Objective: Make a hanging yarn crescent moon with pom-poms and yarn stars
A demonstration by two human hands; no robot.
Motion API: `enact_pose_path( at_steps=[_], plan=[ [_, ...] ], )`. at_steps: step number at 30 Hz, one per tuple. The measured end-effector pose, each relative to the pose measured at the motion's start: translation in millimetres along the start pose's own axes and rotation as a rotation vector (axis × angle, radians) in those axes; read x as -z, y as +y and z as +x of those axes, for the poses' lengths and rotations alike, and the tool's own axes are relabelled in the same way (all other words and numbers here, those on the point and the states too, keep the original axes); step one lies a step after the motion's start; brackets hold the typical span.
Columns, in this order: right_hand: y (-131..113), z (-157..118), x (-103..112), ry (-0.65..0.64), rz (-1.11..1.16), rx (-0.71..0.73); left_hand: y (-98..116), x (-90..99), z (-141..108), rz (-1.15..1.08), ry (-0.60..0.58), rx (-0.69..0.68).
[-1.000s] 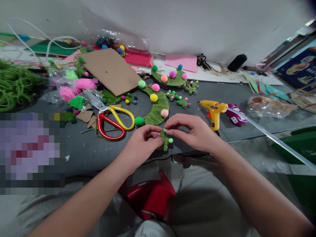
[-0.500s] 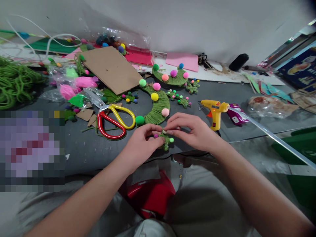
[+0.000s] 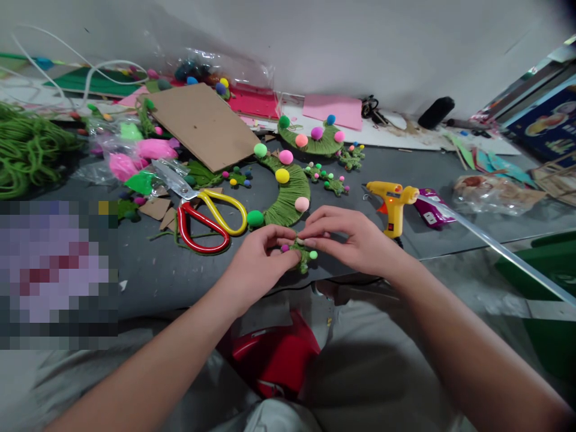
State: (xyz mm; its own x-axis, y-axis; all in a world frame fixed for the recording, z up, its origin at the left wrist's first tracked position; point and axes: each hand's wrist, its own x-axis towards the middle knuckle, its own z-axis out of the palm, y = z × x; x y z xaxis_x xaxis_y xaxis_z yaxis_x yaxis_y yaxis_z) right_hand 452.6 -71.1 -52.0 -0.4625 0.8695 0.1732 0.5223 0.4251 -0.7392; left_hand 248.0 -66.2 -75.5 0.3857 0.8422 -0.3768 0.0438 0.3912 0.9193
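A small green yarn-wrapped ornament (image 3: 302, 259) with a purple and a light green pom-pom is held at the table's front edge. My left hand (image 3: 265, 255) grips it from the left between thumb and fingers. From the right, the fingertips of my right hand (image 3: 348, 237) pinch a small pale pom-pom (image 3: 300, 241) against its top; the fingers partly cover it. Just beyond my hands lies a green yarn crescent (image 3: 290, 198) with several coloured pom-poms. Left of it rest scissors (image 3: 204, 210) with a red and a yellow handle.
A yellow glue gun (image 3: 392, 201) with a long clear glue stick (image 3: 490, 243) stands to the right, beside a purple packet (image 3: 432, 209). Farther back are a cardboard sheet (image 3: 202, 126), another pom-pom crescent (image 3: 310, 141) and small green ornaments (image 3: 335, 185). Green yarn (image 3: 33, 150) is heaped at left.
Almost nothing differs. Both hands keep their place on the ornament, and the right fingertips press slightly lower over the pale pom-pom.
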Motion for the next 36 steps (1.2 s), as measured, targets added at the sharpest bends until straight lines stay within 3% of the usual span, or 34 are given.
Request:
enact_pose_path(
  at_steps=[23,36],
  plan=[
    [0.1,2.0,-1.5,-0.043,-0.116,0.057,-0.4,0.3,1.1,0.024,-0.008,-0.003],
    [3.6,1.5,-0.1,-0.093,-0.01,0.075,-1.9,0.9,1.1,0.019,-0.04,-0.023]
  ],
)
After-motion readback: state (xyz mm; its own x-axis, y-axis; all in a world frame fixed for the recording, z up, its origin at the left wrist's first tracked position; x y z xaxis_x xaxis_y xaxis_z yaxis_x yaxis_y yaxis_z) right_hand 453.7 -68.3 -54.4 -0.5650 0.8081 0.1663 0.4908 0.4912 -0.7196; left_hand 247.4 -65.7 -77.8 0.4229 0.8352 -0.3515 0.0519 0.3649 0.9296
